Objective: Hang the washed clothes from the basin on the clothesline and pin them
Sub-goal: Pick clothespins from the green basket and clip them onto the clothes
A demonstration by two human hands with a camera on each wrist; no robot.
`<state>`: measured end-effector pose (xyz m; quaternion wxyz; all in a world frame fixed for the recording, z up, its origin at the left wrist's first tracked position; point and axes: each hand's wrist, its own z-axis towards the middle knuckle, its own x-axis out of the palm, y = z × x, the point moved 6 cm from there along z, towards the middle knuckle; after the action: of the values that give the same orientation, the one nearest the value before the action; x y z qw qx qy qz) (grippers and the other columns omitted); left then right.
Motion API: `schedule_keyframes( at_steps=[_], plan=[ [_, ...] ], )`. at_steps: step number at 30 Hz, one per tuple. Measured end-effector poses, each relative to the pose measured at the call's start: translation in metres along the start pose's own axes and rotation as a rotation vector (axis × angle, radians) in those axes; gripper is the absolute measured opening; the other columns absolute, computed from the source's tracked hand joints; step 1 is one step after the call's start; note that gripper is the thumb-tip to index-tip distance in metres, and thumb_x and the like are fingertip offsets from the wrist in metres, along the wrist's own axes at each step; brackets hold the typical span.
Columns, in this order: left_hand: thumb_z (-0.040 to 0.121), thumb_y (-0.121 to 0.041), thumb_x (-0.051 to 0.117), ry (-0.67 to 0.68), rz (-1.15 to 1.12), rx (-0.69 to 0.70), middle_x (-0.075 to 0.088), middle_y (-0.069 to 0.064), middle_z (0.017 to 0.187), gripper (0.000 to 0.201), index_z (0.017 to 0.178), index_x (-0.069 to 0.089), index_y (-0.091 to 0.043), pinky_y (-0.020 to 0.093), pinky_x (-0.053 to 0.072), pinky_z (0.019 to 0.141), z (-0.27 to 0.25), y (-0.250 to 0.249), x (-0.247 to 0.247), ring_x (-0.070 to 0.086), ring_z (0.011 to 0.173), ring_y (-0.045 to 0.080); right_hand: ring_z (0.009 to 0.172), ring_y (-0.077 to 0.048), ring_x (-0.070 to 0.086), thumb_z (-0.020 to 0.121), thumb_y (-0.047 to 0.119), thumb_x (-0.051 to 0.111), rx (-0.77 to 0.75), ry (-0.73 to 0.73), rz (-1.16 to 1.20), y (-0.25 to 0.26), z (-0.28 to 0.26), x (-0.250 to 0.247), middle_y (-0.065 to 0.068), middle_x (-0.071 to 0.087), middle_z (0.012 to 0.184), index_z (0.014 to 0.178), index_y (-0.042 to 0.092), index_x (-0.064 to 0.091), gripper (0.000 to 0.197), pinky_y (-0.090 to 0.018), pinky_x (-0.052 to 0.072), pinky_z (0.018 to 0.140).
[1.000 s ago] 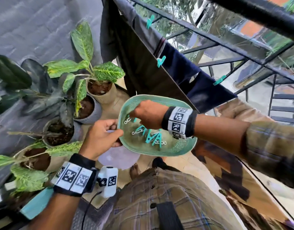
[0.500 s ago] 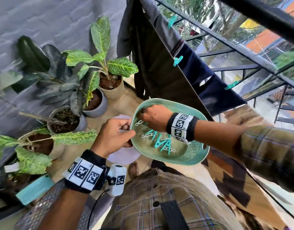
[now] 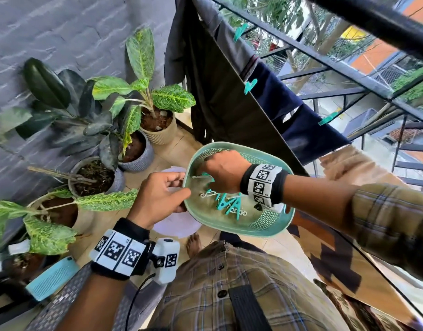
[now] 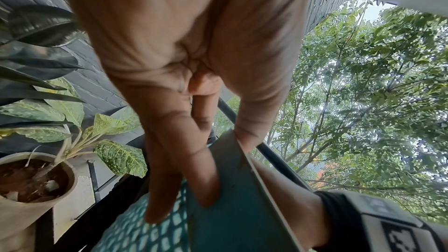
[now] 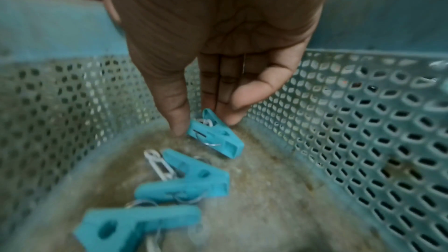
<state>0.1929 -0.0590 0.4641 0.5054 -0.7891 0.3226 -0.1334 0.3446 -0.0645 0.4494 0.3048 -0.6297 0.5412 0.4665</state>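
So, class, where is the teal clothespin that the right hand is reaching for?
In the right wrist view the teal clothespin lies on the floor of the green basket, near its perforated wall, between the right hand's fingers, just beyond the other pins.

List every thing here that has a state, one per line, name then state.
Left hand: grips the basket's rim, holding it up.
Right hand: inside the basket, fingertips closing on a teal peg.
Teal peg: on the basket floor, between thumb and fingers, not yet lifted.
Basket: tilted, holds several loose pegs.
Dark clothes: hung on the line, pinned with teal pegs.
Patterned cloth: draped over the line; no peg visible on it.
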Motion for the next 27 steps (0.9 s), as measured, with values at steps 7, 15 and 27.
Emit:
schedule_keyframes(
  at_steps=[7,15,27],
  plan=[
    [0.085,0.001,0.065,-0.003,0.005,-0.004,0.070,0.023,0.100,0.043,0.081,0.078,-0.040,0.044,0.062,0.068,0.002,0.002,-0.001,0.073,0.094,0.028,0.101,-0.022,0.063,0.078,0.037,0.072,-0.024,-0.157,0.211,-0.006,-0.043,-0.026,0.003,0.066,0.113,0.124,0.023,0.065,0.049,-0.034,0.051,0.080],
    [0.086,0.005,0.065,0.071,0.042,-0.013,0.077,0.001,0.092,0.035,0.095,0.071,-0.028,0.037,0.062,0.064,0.011,0.003,0.016,0.074,0.087,0.021,0.085,-0.010,0.066,0.079,0.040,0.077,0.122,-0.242,0.451,-0.025,-0.109,-0.024,0.007,0.071,0.102,0.116,0.024,0.071,0.041,-0.028,0.052,0.075],
    [0.088,0.010,0.059,0.181,0.082,0.034,0.067,0.000,0.080,0.031,0.097,0.070,-0.018,0.040,0.061,0.065,0.027,-0.029,0.080,0.065,0.079,0.012,0.080,-0.012,0.068,0.076,0.020,0.079,0.495,-0.870,1.149,-0.123,-0.281,-0.037,-0.002,0.077,0.093,0.099,0.013,0.075,0.025,-0.026,0.057,0.081]
  ],
)
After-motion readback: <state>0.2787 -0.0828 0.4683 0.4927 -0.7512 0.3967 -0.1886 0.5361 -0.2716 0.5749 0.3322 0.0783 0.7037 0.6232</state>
